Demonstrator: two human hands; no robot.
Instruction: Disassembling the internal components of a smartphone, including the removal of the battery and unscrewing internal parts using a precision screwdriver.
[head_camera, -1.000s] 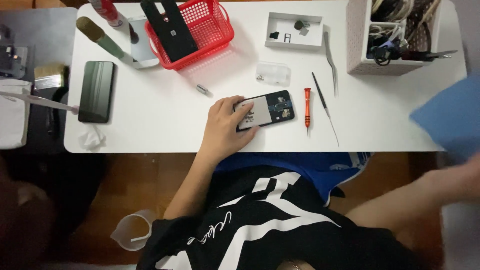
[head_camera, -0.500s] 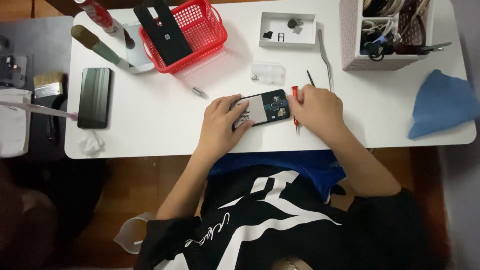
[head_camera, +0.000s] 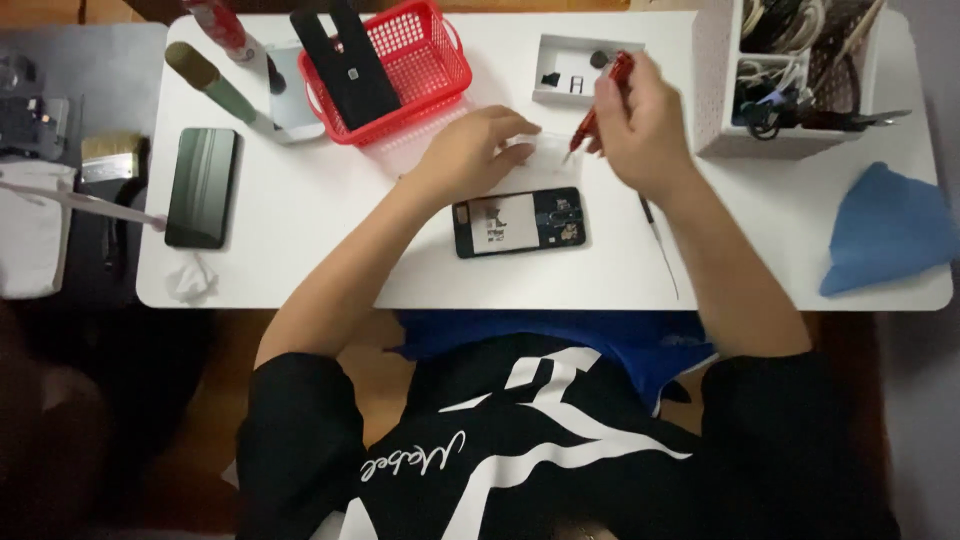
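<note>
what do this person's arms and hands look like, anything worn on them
Both arms are bare from the short black sleeves of a T-shirt down. The left hand and right hand are bare too: no gloves, and no watch, ring or wristband shows.

The white bench (head_camera: 300, 250) is brightly and evenly lit from above, nearly washed out at its centre. Soft, faint shadows fall beneath the hands, just beyond the opened phone (head_camera: 518, 222). Left of the bench, the floor and dark clutter sink into dim, murky shade. Everything looks slightly soft, and the bench's edges bow gently from wide-angle distortion.
</note>
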